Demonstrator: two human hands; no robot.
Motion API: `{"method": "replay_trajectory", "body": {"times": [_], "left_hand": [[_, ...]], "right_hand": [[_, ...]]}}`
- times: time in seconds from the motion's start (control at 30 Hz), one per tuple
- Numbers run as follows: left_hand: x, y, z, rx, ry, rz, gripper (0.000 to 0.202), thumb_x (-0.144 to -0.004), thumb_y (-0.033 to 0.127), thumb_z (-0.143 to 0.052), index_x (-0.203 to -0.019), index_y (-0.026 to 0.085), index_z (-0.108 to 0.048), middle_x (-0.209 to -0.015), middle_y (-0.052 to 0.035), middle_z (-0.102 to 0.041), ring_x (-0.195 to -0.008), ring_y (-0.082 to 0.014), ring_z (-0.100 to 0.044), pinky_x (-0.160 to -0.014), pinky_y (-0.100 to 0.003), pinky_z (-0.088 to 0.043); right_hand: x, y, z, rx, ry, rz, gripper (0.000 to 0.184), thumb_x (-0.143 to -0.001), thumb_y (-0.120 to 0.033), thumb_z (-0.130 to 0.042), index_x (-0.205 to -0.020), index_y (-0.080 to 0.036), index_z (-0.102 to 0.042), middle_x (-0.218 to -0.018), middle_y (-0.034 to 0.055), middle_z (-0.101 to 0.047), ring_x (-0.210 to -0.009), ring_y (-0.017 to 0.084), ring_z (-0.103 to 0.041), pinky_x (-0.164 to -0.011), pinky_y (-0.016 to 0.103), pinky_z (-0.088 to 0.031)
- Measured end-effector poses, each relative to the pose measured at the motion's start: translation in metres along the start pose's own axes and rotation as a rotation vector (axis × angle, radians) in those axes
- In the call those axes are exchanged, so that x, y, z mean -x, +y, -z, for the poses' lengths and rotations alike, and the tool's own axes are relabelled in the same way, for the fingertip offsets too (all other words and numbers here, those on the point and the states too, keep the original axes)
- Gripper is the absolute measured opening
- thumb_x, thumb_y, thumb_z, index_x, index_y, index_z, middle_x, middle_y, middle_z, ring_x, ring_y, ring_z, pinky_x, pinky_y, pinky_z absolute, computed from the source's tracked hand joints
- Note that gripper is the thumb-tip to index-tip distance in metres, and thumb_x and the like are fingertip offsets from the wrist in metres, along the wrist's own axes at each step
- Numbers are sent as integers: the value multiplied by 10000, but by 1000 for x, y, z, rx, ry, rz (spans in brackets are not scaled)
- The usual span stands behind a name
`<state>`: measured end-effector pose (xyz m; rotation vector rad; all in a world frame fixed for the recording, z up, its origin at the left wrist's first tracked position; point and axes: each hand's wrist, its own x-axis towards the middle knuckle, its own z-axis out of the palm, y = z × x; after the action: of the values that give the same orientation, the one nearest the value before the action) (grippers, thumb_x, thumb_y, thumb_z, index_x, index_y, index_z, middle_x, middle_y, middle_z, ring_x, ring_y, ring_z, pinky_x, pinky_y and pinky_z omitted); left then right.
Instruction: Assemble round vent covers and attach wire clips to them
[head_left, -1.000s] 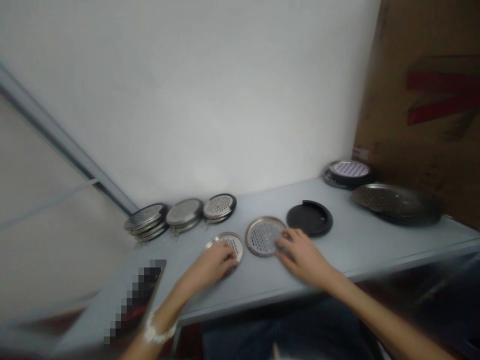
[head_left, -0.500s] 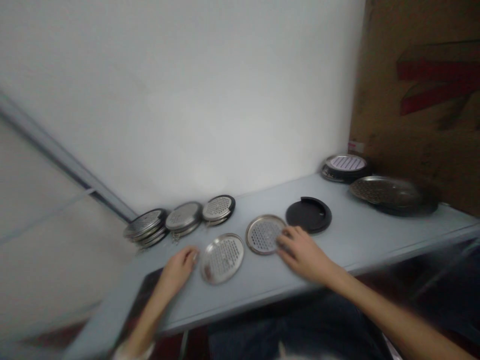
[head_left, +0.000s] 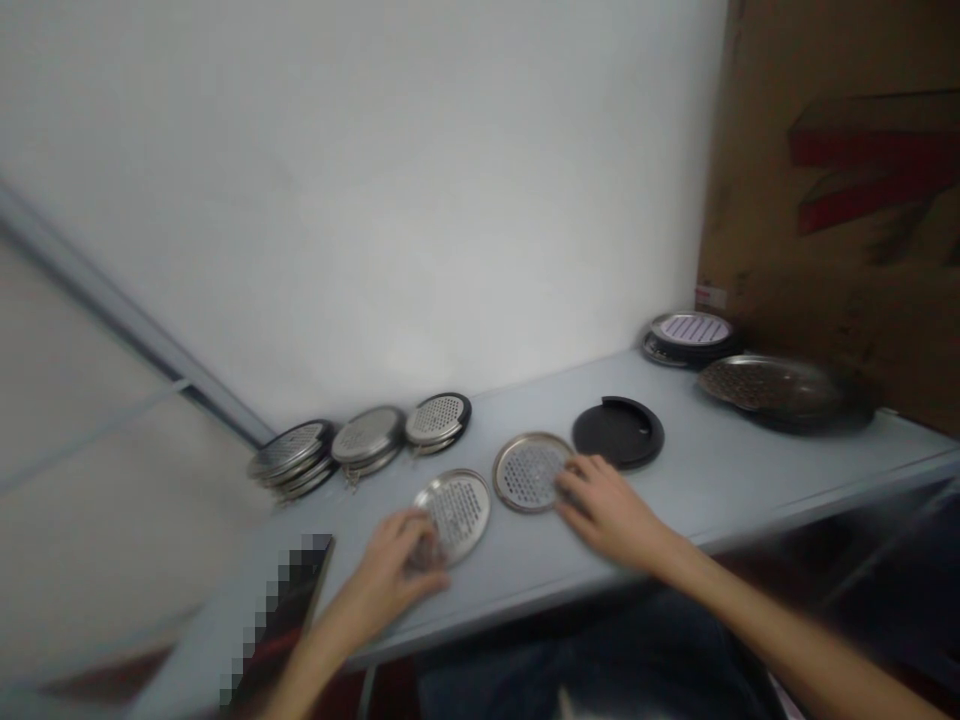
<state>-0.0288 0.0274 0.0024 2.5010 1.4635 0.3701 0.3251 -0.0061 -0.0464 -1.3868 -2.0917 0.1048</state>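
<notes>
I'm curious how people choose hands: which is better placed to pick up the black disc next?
Probably the right hand: it lies close to the black disc. The left hand is farther away, at the frontmost metal disc.

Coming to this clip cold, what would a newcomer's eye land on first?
Probably the left perforated disc, by the left hand, and the right perforated disc, at the right hand, both near the middle of the picture. Next, the round black piece just beyond the right hand, dark against the pale table. Then the bold red marking on the brown cardboard at far right.
</notes>
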Motion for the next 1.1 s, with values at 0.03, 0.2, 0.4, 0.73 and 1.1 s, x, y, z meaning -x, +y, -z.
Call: {"method": "replay_trajectory", "body": {"times": [0.03,0.2,0.4,0.73,1.1], "left_hand": [[1,5,-2,20,-13,-10,310,-764,423,-785,-973,234,-653,-1252,-98,-622,-1185,-319,-542,-1025,-441,-452],[0,17,-5,60,0,23,259,-749,337,-783,-870,216,-589,-1078,-72,-648,-1040,-291,-582,-931,-401,-484],[2,16,-4,108,43,29,184,-830,319,-692,-900,220,-554,-1050,-60,-637,-1015,-272,-582,-925,-390,-469],[19,25,-14,82,-57,-33,288,-718,223,-814,-914,214,-603,-1219,-88,-621,-1166,-300,-554,-1012,-408,-445],[24,18,-16,85,-76,-102,275,-663,182,-818,-841,212,-612,-1235,-82,-630,-1161,-291,-580,-993,-378,-475]], "right_hand": [[0,0,0,-5,1,-2,155,-956,-263,-590,-1085,-186,-632,-1159,141,-612,-1096,310,-534,-965,484,-481],[0,-2,1,-26,1,-16,186,-920,-308,-659,-1048,-180,-619,-1208,153,-599,-1147,331,-508,-993,506,-477],[0,-5,4,-53,13,-6,284,-859,-387,-745,-1005,-187,-606,-1229,155,-604,-1168,343,-502,-1011,527,-476],[0,0,-1,-33,71,-6,104,-960,-278,-605,-946,-176,-613,-1173,153,-610,-1202,339,-485,-1040,533,-458],[-1,2,-3,-35,76,-57,70,-921,-237,-644,-902,-175,-617,-1176,159,-608,-1141,336,-510,-996,519,-488]]}}
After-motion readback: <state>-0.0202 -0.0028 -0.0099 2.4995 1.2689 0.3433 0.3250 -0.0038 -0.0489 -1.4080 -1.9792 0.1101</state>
